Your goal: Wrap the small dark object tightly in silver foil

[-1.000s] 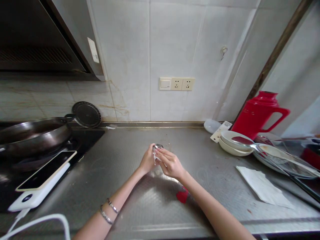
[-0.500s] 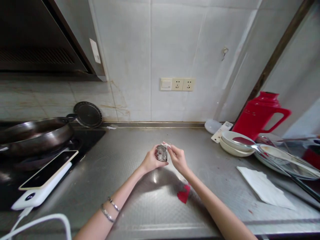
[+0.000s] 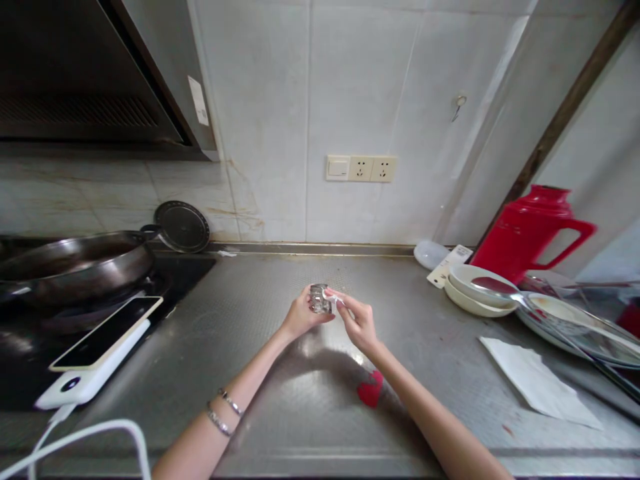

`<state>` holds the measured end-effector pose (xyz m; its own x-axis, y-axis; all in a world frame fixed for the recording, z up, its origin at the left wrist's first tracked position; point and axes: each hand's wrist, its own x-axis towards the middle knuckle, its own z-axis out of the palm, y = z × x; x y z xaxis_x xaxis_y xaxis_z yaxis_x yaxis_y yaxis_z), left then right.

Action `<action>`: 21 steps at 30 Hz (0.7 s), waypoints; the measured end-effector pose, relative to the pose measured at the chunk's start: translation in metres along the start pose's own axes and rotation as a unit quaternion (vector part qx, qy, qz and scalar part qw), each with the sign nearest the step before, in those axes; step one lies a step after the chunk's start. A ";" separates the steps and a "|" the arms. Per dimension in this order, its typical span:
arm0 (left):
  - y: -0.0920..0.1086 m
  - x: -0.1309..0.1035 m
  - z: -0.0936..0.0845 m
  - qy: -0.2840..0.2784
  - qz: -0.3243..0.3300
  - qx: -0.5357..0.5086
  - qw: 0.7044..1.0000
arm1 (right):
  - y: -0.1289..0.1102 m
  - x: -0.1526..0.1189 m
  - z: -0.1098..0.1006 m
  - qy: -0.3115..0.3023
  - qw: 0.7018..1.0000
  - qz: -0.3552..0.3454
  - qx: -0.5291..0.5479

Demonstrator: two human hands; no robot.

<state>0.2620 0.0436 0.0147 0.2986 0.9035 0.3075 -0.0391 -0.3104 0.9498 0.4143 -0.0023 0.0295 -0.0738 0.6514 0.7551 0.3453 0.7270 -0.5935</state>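
My left hand is closed around a small clear glass cup, held tilted above the steel counter. Between the fingertips of my right hand is a bit of white tissue, pressed against the cup's right side. The fingers partly cover both the cup and the tissue. Beneath my right forearm lies a red heart-shaped piece, flat on the counter. Off to the right rests a larger white paper napkin.
On the left, a metal pan sits on the black stove, with a phone on a white power bank nearer. White bowls, a red thermos and plates with utensils crowd the right. Wall sockets are ahead.
The cup has turned in my left hand, so its side shows more than its opening. My right hand has brought the tissue across the cup's side. The view has shifted slightly.
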 end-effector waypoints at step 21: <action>-0.007 -0.002 0.001 0.039 -0.024 0.159 0.986 | 0.017 0.005 0.005 -0.101 0.985 -0.102 -0.092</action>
<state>0.2629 0.0432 0.0072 0.2177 0.9355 0.2784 0.2780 -0.3329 0.9010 0.4152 0.0147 0.0218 -0.3380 0.5401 0.7708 0.4667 0.8073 -0.3610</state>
